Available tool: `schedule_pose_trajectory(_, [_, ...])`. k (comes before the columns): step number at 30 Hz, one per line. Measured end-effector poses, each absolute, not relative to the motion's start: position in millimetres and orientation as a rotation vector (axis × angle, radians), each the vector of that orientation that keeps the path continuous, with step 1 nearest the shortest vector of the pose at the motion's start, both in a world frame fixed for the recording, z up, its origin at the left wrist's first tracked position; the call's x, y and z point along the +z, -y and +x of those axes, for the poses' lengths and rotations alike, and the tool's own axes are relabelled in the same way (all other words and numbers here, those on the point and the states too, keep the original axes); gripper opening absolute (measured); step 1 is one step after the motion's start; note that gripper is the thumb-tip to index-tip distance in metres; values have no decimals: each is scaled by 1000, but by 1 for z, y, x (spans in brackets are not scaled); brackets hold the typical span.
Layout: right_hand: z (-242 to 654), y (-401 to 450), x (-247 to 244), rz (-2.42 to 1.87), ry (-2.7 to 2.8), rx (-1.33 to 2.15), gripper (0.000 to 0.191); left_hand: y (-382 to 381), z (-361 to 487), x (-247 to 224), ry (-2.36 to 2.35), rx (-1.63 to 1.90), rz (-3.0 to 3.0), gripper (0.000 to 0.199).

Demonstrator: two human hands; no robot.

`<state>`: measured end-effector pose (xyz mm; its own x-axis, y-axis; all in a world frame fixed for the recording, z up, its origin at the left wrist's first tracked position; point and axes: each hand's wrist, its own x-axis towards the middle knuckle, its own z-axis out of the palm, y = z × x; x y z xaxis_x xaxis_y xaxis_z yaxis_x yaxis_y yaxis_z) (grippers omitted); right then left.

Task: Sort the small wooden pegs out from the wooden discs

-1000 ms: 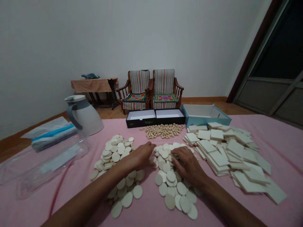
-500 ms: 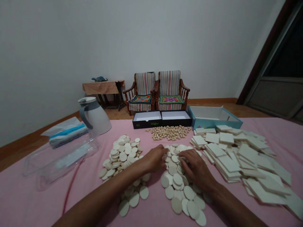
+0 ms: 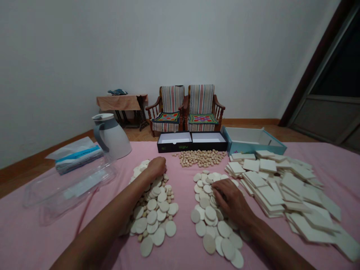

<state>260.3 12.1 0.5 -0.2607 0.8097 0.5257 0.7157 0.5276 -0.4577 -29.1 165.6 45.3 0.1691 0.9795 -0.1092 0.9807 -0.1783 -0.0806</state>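
Two heaps of pale round wooden discs lie on a pink cloth. Over the far end of the left heap (image 3: 152, 217) is my left hand (image 3: 157, 167), its fingers curled in and mostly hidden; what they hold, if anything, does not show. Small wooden beads are mixed among the discs there. On the right heap (image 3: 209, 213) rests my right hand (image 3: 229, 193), fingers loosely bent and fingertips touching the discs, with nothing visibly gripped.
Small wooden beads (image 3: 201, 158) form a pile before a black two-part box (image 3: 180, 147). A light blue box (image 3: 257, 147) and stacked square wooden pieces (image 3: 270, 195) are at right. At left stand a jug (image 3: 115, 138), a tissue pack (image 3: 78, 157) and clear plastic trays (image 3: 75, 187).
My left hand has moved left and away from me, from beside the right heap to the far end of the left heap. My right hand has stayed almost where it was.
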Motion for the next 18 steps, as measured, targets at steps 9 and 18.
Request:
schedule_pose_trajectory(9, [264, -15, -3, -1262, 2015, 173, 14, -113, 10, 63, -1591, 155, 2651, 17])
schedule_pose_trajectory(18, [265, -15, -5, -1248, 2008, 191, 15, -138, -14, 54, -1565, 300, 2575, 34])
